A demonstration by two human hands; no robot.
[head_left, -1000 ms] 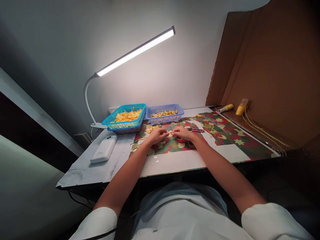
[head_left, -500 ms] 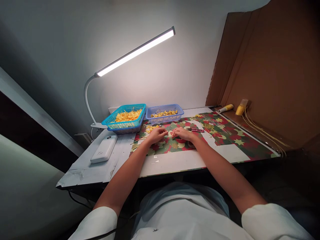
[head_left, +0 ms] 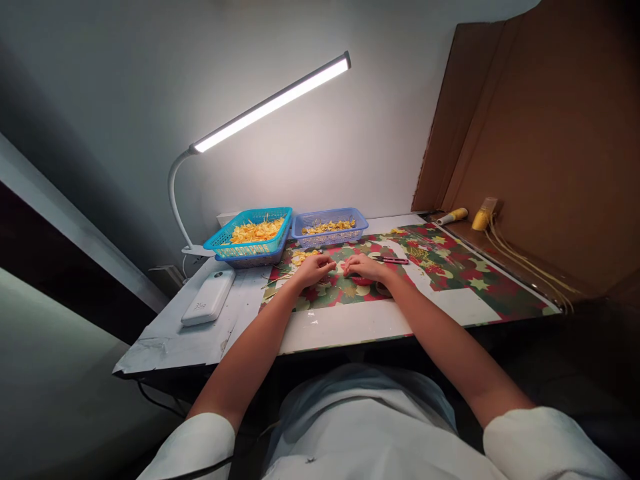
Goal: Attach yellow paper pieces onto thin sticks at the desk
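Over the patterned red and green sheet (head_left: 350, 300), my left hand (head_left: 314, 270) is closed, its fingertips pinched together. My right hand (head_left: 364, 267) faces it a short gap away, fingers curled and closed too. Whatever sits in either pinch is too small to make out. Yellow pieces (head_left: 304, 257) lie on the sheet just behind my left hand, with thin pale strips beside them. A pair of small thread snips (head_left: 393, 260) with pinkish handles rests beyond my right hand.
A teal basket (head_left: 215, 248) of yellow strips stands stacked on a blue one; a lavender basket (head_left: 330, 239) holds golden pieces. A white power bank (head_left: 209, 298) lies left. The lamp (head_left: 273, 107) arches above. At right are a yellow-filled container (head_left: 484, 215), cords and cardboard (head_left: 540, 133).
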